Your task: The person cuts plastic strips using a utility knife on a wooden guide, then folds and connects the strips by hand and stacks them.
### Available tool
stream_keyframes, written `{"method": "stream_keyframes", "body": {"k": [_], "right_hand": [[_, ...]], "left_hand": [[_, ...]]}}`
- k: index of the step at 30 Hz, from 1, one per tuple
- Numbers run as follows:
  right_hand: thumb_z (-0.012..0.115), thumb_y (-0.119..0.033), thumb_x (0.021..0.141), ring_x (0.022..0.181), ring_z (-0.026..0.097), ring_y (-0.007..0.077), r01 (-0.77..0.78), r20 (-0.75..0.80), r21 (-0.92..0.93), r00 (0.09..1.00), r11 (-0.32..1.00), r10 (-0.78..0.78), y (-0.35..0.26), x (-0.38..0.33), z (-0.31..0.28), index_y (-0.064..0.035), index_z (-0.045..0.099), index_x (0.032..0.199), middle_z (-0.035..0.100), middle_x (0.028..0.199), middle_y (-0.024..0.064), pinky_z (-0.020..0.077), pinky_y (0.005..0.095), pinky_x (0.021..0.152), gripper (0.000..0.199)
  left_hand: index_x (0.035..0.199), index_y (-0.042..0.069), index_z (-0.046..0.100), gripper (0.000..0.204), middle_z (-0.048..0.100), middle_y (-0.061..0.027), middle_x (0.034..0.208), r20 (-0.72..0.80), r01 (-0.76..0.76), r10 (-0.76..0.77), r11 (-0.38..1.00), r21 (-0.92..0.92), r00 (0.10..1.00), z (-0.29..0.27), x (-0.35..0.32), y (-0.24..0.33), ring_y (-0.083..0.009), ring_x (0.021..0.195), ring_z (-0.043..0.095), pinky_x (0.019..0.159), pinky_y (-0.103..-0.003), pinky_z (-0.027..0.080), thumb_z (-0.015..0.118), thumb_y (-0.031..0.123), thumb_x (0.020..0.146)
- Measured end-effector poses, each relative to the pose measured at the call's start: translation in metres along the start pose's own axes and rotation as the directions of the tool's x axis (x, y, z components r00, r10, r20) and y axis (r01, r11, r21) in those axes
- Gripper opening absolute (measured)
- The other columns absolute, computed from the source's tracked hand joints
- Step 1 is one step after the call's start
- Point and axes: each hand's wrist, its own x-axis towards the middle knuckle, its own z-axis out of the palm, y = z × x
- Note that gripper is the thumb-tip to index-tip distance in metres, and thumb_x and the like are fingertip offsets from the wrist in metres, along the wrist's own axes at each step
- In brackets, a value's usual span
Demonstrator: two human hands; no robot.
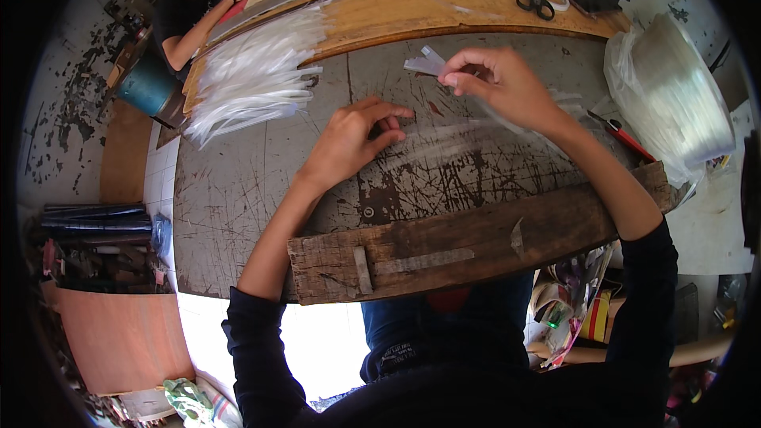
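My right hand (501,83) is raised above the far middle of the scratched grey tabletop (261,182). Its thumb and fingers pinch a few short, clear plastic strips (426,60), whose ends poke out to the left. Lower and to the left, my left hand (349,139) hovers close to the table, fingers loosely curled and the thumb apart from them, with nothing plainly held. Faint see-through plastic (460,136) stretches over the tabletop between and below both hands; its edges are hard to make out.
A heap of clear strips (254,71) lies at far left, a large clear plastic roll (674,87) at right. A worn wooden plank (476,238) lines the near edge. Black scissors (536,1) and a red-handled cutter (630,141) lie about. Another person (186,24) sits far left.
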Motion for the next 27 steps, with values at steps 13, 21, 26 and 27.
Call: {"method": "stream_keyframes", "body": {"k": [13,21,26,27], "right_hand": [[0.063,-0.016,0.079,0.085,0.060,0.0171,0.159,0.321,-0.016,0.936,0.987,-0.146,-0.008,-0.001,0.008,-0.0026,0.064,0.091,0.064,0.088,0.0078,0.0452,0.0282,0.079,0.018],[0.057,-0.016,0.084,0.086,0.060,0.0190,0.073,-0.021,0.524,0.997,0.848,-0.073,-0.007,0.002,-0.059,0.0036,0.061,0.096,0.063,0.092,0.0125,0.0481,0.0288,0.080,0.023],[0.055,-0.017,0.085,0.087,0.060,0.0166,0.291,-0.332,0.591,0.938,0.753,-0.101,-0.012,-0.009,-0.126,0.0025,0.059,0.101,0.062,0.095,0.0122,0.0484,0.0285,0.077,0.025],[0.056,-0.018,0.085,0.085,0.060,0.0148,0.374,-0.432,0.566,0.894,0.735,-0.123,-0.016,-0.014,-0.139,0.0015,0.060,0.100,0.063,0.092,0.0104,0.0480,0.0265,0.075,0.025]], "left_hand": [[0.104,0.000,0.055,0.024,0.057,-0.0055,0.096,-0.087,0.096,-0.207,0.735,-0.672,0.974,0.003,0.004,-0.005,-0.0108,0.089,0.056,0.075,-0.024,0.047,0.059,0.003,0.081],[0.106,0.014,0.061,0.032,0.056,-0.0034,0.109,0.166,-0.225,0.233,0.972,-0.066,0.958,0.005,0.000,-0.002,-0.0208,0.098,0.057,0.086,-0.035,0.047,0.064,0.020,0.074],[0.105,0.016,0.063,0.032,0.056,-0.0027,0.112,0.180,-0.201,0.222,0.971,-0.128,0.958,0.009,0.000,-0.012,-0.0212,0.098,0.057,0.085,-0.035,0.047,0.064,0.024,0.073],[0.105,0.016,0.063,0.032,0.056,-0.0026,0.111,0.175,-0.211,0.233,0.968,-0.133,0.957,0.008,-0.001,-0.009,-0.0215,0.097,0.058,0.085,-0.035,0.048,0.064,0.024,0.073]]}}
